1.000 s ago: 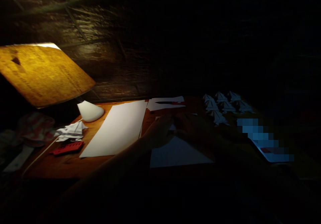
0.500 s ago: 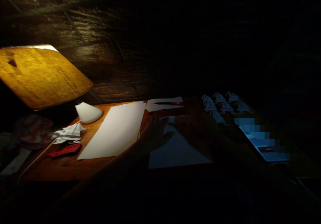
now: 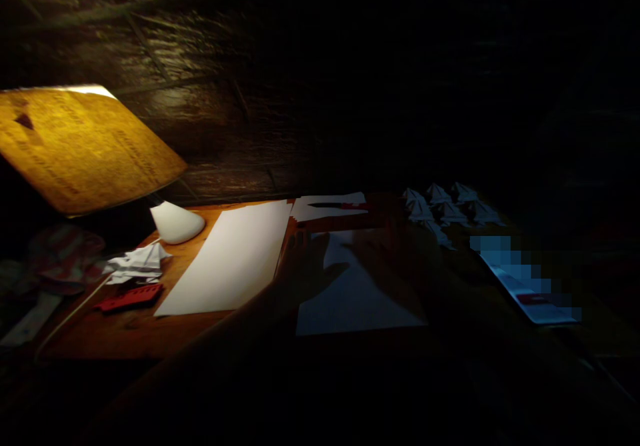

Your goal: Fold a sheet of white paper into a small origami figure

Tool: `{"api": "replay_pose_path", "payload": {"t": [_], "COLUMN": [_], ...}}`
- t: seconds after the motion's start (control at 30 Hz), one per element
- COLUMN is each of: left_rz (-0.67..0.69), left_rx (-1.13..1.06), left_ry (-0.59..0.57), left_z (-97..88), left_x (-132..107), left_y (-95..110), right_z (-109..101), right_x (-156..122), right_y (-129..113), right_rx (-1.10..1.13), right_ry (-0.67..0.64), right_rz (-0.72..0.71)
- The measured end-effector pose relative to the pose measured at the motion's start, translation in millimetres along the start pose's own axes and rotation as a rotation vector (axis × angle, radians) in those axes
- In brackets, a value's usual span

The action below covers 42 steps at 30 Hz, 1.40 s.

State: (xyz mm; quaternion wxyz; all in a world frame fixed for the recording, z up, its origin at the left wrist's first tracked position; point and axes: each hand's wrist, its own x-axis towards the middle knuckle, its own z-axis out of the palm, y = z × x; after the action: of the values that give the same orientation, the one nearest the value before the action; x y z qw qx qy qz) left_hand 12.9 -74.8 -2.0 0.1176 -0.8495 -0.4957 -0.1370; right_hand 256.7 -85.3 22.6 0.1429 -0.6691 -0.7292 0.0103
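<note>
A sheet of white paper (image 3: 350,309) lies in shadow on the table in front of me. My left hand (image 3: 313,266) rests over its left side, fingers stretched out and thumb spread toward the middle. Across from it, my right hand (image 3: 377,263) lies over the sheet's upper right part, with its thumb side pointing left and its fingers apart. That hand is very dark, so its fingertips are hard to see. Both hands appear to touch the paper without gripping it.
Left of my hands is a larger white sheet (image 3: 235,253). Cut paper pieces (image 3: 325,201) lie behind. Several folded paper shapes (image 3: 440,209) stand at back right, near a lit phone (image 3: 530,299). A lamp (image 3: 177,224), crumpled paper (image 3: 140,264) and a red object (image 3: 131,297) are at left.
The sheet's far edge was curled up between my hands and now lies flatter. My fingers have opened away from it, and both hands are lower on the paper.
</note>
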Motion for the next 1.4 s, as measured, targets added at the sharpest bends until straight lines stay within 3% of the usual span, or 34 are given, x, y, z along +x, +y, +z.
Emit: {"api": "replay_pose_path", "payload": {"t": [0.27, 0.6, 0.83, 1.0, 1.4], "left_rz": [0.035, 0.033, 0.257, 0.325, 0.321], "left_rx": [0.059, -0.029, -0.239, -0.332, -0.329], "left_ry": [0.006, 0.018, -0.073, -0.169, -0.162], "left_z": [-2.3, 2.8, -2.9, 1.7, 7.5], "left_x": [0.4, 0.4, 11.9, 14.3, 21.5], "left_y": [0.8, -4.9, -35.4, -44.0, -41.2], "right_z": [-1.5, 5.1, 9.6, 21.0, 22.9], "right_x": [-1.2, 0.5, 4.1, 11.0, 15.3], "right_y": [1.6, 11.1, 23.1, 21.5, 23.9], "right_rx": [-0.014, 0.001, 0.043, 0.106, 0.103], "right_ry": [-0.002, 0.011, 0.008, -0.002, -0.019], "right_rz": [-0.045, -0.212, -0.304, -0.497, -0.499]}}
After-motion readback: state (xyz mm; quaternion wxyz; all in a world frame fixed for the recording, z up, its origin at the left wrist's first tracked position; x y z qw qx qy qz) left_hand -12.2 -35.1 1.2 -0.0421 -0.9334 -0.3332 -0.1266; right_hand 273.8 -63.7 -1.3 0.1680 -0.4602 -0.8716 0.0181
